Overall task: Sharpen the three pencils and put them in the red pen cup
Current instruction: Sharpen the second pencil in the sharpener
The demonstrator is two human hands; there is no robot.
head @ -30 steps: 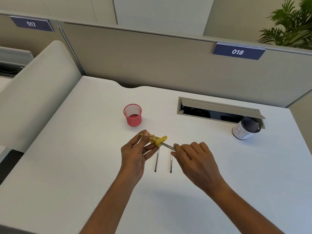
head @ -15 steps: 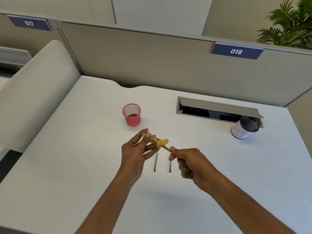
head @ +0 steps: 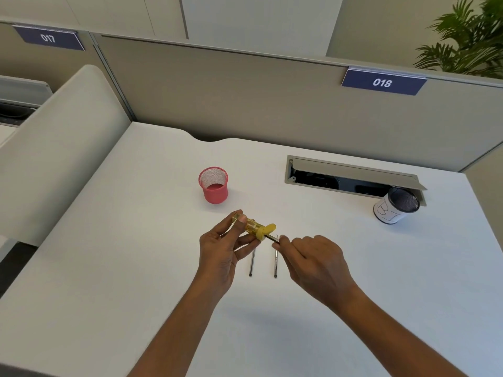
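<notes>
So it's a plain white desk (head: 114, 268) in a cubicle, beige partition (head: 245, 99) along the back with a blue "018" tag (head: 382, 82) on it and a "017" tag (head: 48, 38) on the next bay over. A leafy plant (head: 468, 36) pokes over the wall at top right. There's an open cable tray (head: 351, 178) sunk into the desk, and a white-wrapped black mesh cup (head: 396, 205) sits right at its near corner.

The red pen cup (head: 213, 185) stands upright past the hands, nothing in it as far as I can see.

Left hand (head: 220, 257) is pinching a yellow see-through sharpener (head: 254, 227) between thumb and fingers, held up off the desk. Right hand (head: 315, 259) has its fingertips closed on a pencil (head: 270, 238) poked into the sharpener's end (only a short bit shows). Two more pencils (head: 252, 263) lie side by side on the desk just below, partly hidden by the hands.
</notes>
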